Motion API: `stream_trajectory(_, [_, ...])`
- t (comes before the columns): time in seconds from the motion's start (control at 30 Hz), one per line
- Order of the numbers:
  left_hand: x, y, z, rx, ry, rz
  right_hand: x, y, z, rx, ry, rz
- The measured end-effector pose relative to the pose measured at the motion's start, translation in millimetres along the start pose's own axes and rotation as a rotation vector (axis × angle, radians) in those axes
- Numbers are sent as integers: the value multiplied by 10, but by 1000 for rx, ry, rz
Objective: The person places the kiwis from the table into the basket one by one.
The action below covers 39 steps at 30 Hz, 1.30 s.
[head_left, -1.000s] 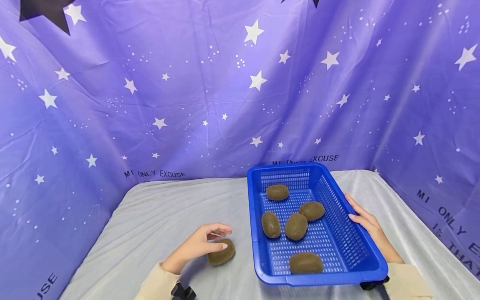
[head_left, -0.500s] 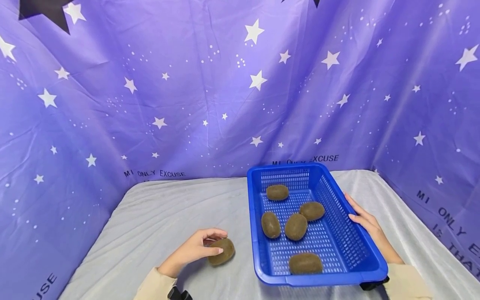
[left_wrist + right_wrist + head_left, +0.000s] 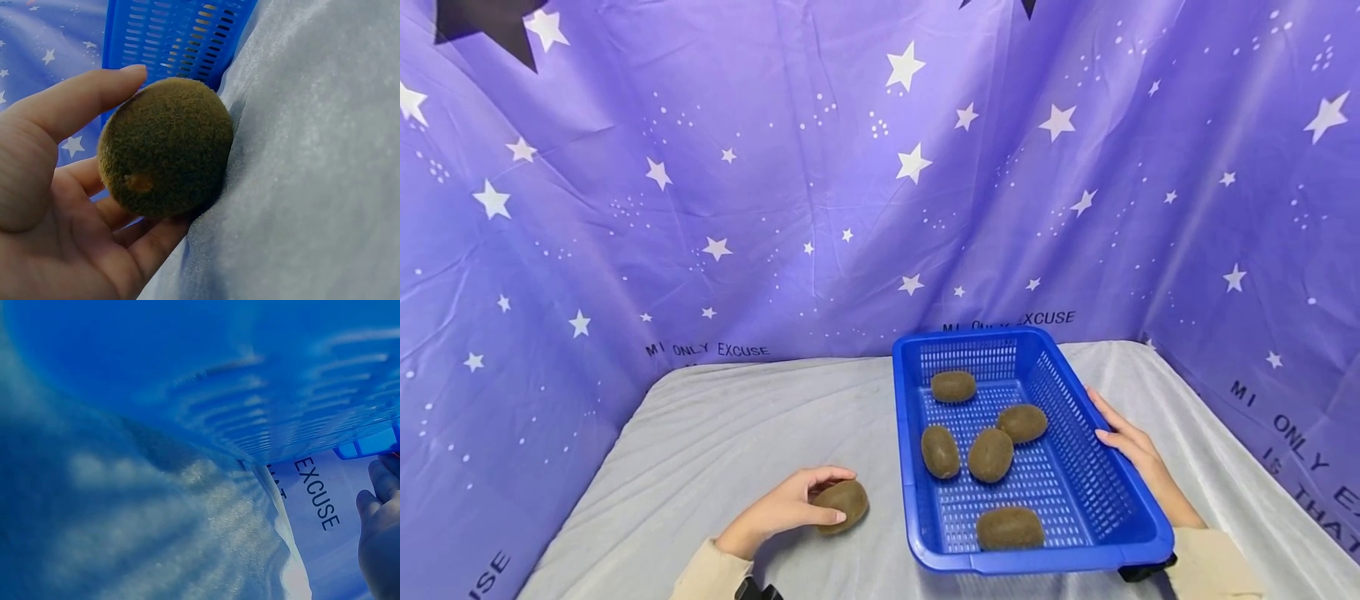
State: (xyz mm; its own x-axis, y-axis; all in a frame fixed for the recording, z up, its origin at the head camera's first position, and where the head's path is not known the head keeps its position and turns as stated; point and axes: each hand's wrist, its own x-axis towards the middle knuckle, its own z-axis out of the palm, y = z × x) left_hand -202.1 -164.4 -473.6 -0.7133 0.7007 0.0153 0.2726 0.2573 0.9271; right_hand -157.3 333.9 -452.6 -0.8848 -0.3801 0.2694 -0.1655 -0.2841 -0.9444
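My left hand (image 3: 790, 506) holds a brown, fuzzy kiwi (image 3: 847, 502) low over the cloth, left of the blue basket. In the left wrist view, the thumb lies along one side of that kiwi (image 3: 169, 150) and the fingers curl around the other side. The blue plastic basket (image 3: 907, 500) has slotted walls and contains several more kiwis, one (image 3: 1010, 528) by the near wall and another (image 3: 953, 387) near the far end. My right hand (image 3: 1138, 450) rests against the basket's right outer side, fingers extended by the rim; in the right wrist view its fingertips reach the basket's edge.
A pale grey cloth (image 3: 730, 425) covers the table. Purple drapes (image 3: 820, 200) with white stars and lettering hang at the back and both sides. The basket takes up much of the table's right half.
My left hand has lowered slightly and moved its thumb and fingers around the kiwi on the cloth. My right hand and the basket have stayed put.
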Motion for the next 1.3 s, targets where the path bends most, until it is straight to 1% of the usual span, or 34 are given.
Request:
stream_trajectory(0.17, [-7, -1, 0, -24, -13, -13, 5, 0, -3, -12, 9, -8])
stream_trajectory(0.3, [-7, 2, 2, -35, -11, -18, 7, -1, 2, -20, 12, -7])
stream_trajectory(0.5, [-2, -14, 8, -32, 8, -40, 9, 2, 10, -35, 27, -9])
stream_trajectory(0.67, [-6, -5, 13, -5, 12, -29, -1, 12, 11, -26, 18, -18])
stream_trajectory(0.83, [3, 68, -1, 18, 23, -11, 11, 4, 17, -67, 37, -16])
stream_trajectory(1.07, [57, 203, -52, 70, 59, 52, 17, -10, 5, -63, 26, -24])
stream_trajectory(1.13, [81, 242, -57, 82, 72, 48, 16, -10, 5, -69, 29, -22])
stream_trajectory(1.3, [133, 340, -35, 90, 103, 16, 13, -1, 15, -99, 41, -21])
